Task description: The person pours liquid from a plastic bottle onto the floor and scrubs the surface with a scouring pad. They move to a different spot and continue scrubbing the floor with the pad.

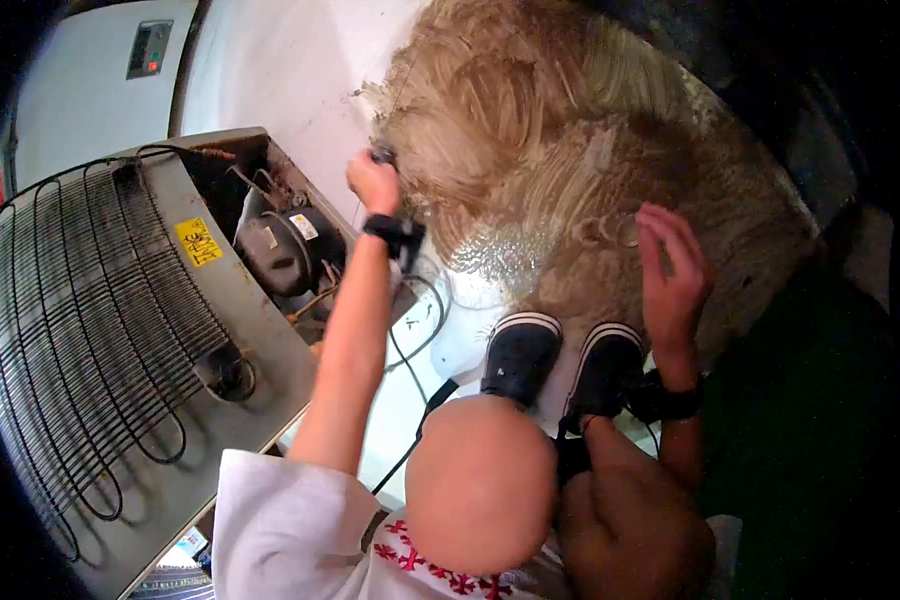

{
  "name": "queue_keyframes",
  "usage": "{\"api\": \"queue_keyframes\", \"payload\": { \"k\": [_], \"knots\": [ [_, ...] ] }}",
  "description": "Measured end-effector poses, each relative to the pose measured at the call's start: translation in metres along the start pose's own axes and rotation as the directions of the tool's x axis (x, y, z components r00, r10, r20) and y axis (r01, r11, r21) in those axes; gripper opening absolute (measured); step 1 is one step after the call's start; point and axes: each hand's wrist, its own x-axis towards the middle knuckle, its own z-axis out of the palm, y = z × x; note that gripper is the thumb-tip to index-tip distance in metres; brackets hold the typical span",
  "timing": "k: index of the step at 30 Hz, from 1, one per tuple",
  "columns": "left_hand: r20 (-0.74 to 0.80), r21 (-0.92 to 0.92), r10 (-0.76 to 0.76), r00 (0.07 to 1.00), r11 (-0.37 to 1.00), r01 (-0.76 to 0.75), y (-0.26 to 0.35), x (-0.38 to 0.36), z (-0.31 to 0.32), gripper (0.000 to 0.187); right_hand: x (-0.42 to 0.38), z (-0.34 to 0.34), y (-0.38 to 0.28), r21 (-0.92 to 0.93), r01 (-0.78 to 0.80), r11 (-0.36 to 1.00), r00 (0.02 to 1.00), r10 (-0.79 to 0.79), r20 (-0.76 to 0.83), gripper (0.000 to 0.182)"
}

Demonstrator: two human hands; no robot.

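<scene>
My left hand (373, 186) is closed around a small black thing (382, 155), mostly hidden in the fingers, so its kind cannot be made out. That hand is beside the smeared brown, wet patch (530, 150) on the pale floor, just right of the refrigerator's open compressor bay. Inside the bay sits a black compressor (276, 255) with a white label and thin pipes. On the right, my right hand (675, 275) is held over the brown patch, fingers stretched out, with nothing in it. Both wrists wear black bands.
The refrigerator back (260, 375) carries a black wire condenser grille (90, 330) and a yellow label (198, 242). A dark cable (438, 300) loops on the floor near my black shoes (522, 355). At the upper left stands a white appliance (90, 90) with a small panel.
</scene>
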Motion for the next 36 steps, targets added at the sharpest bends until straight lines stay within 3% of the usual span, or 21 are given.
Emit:
{"api": "queue_keyframes", "payload": {
  "k": [3, 5, 7, 10, 13, 14, 16, 18, 19, 21, 24, 25, 29, 30, 31, 33, 35, 36],
  "knots": [
    [0.071, 0.009, -0.084, 0.994, 0.996, 0.084, -0.03, 0.034, 0.004, 0.013, -0.003, -0.008, 0.004, -0.051, 0.009, 0.999, 1.0, -0.01, -0.021, 0.013],
    [0.072, 0.089, -0.116, 0.991, 0.99, 0.11, -0.051, 0.006, 0.005, 0.013, -0.007, -0.015, 0.009, -0.049, -0.004, 0.999, 0.998, 0.0, -0.064, 0.013],
    [0.186, 0.132, -0.201, 0.962, 0.975, 0.178, -0.045, -0.03, -0.007, 0.017, -0.007, -0.015, 0.01, -0.036, -0.011, 0.999, 0.997, 0.008, -0.077, 0.013],
    [0.092, 0.121, -0.183, 0.979, 0.978, 0.172, -0.028, -0.044, -0.014, 0.016, -0.004, -0.009, 0.008, -0.022, -0.013, 1.0, 0.999, 0.012, -0.053, 0.013],
    [0.116, 0.066, -0.093, 0.989, 0.994, 0.086, -0.04, -0.001, -0.016, 0.014, -0.004, -0.006, 0.005, -0.029, -0.01, 1.0, 1.0, 0.01, -0.007, 0.014],
    [0.059, 0.009, -0.083, 0.995, 0.997, 0.082, -0.048, 0.009, -0.012, 0.013, -0.003, -0.006, 0.003, -0.029, -0.007, 1.0, 1.0, 0.007, -0.016, 0.014],
    [0.024, 0.113, -0.191, 0.981, 0.976, 0.187, -0.047, 0.013, 0.001, 0.012, -0.002, -0.004, 0.003, -0.025, -0.008, 1.0, 1.0, 0.008, -0.029, 0.013],
    [0.088, 0.124, -0.191, 0.978, 0.976, 0.18, -0.041, -0.009, 0.003, 0.013, 0.0, -0.004, 0.004, -0.017, -0.018, 1.0, 0.999, 0.018, -0.028, 0.013],
    [0.114, 0.035, -0.155, 0.981, 0.988, 0.152, -0.033, -0.026, -0.003, 0.016, 0.004, -0.001, 0.004, -0.026, -0.006, 1.0, 1.0, 0.005, -0.011, 0.013],
    [0.056, -0.053, -0.195, 0.979, 0.979, 0.198, -0.022, -0.063, -0.007, 0.019, 0.001, 0.005, 0.001, -0.035, -0.004, 0.999, 0.999, 0.005, 0.037, 0.013],
    [0.083, -0.049, -0.191, 0.978, 0.979, 0.196, -0.015, -0.047, -0.011, 0.019, 0.004, 0.011, 0.0, -0.034, 0.007, 0.999, 0.999, -0.005, 0.05, 0.013],
    [0.08, 0.046, -0.183, 0.98, 0.983, 0.18, -0.025, -0.034, -0.005, 0.018, 0.002, 0.011, 0.001, -0.031, -0.013, 0.999, 0.999, 0.014, 0.039, 0.013],
    [0.063, 0.093, -0.2, 0.978, 0.977, 0.194, -0.064, 0.023, 0.011, 0.016, 0.004, 0.003, 0.003, -0.028, -0.024, 0.999, 1.0, 0.023, -0.01, 0.013],
    [0.048, 0.049, -0.161, 0.986, 0.986, 0.158, -0.045, 0.017, -0.003, 0.018, 0.002, 0.001, 0.005, -0.03, -0.026, 0.999, 0.999, 0.026, -0.021, 0.013],
    [0.169, 0.09, -0.181, 0.969, 0.982, 0.168, -0.036, 0.009, -0.009, 0.023, -0.001, 0.0, 0.007, -0.04, -0.029, 0.999, 0.999, 0.029, -0.019, 0.013],
    [0.122, 0.02, -0.105, 0.987, 0.994, 0.103, -0.028, -0.032, -0.007, 0.024, 0.001, -0.001, 0.01, -0.062, -0.014, 0.998, 1.0, 0.013, -0.017, 0.014],
    [0.035, -0.024, -0.16, 0.987, 0.987, 0.16, -0.026, -0.056, -0.002, 0.024, 0.003, 0.0, 0.007, -0.04, -0.031, 0.999, 1.0, 0.031, -0.002, 0.014],
    [-0.006, -0.031, -0.084, 0.996, 0.996, 0.084, -0.031, -0.051, 0.003, 0.02, 0.004, 0.001, 0.005, -0.026, -0.041, 0.999, 0.999, 0.041, 0.005, 0.014]
  ]
}}
